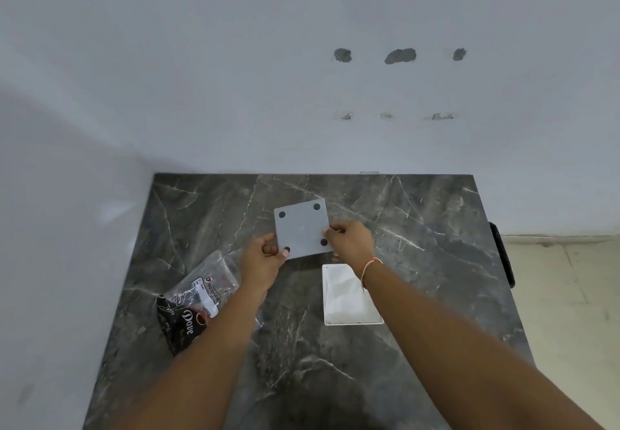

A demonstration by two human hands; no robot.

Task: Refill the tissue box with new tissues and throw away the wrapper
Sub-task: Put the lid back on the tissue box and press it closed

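Observation:
Both hands hold a grey square panel with dark round pads at its corners, raised above the dark marble table. My left hand pinches its lower left corner; my right hand grips its right edge. Below my right wrist lies the white tissue box, open side up, with white tissues inside. The clear and black wrapper lies flat on the table left of my left forearm.
The table stands against a white wall with several rough patches. A dark object hangs at the table's right edge. Pale floor shows to the right.

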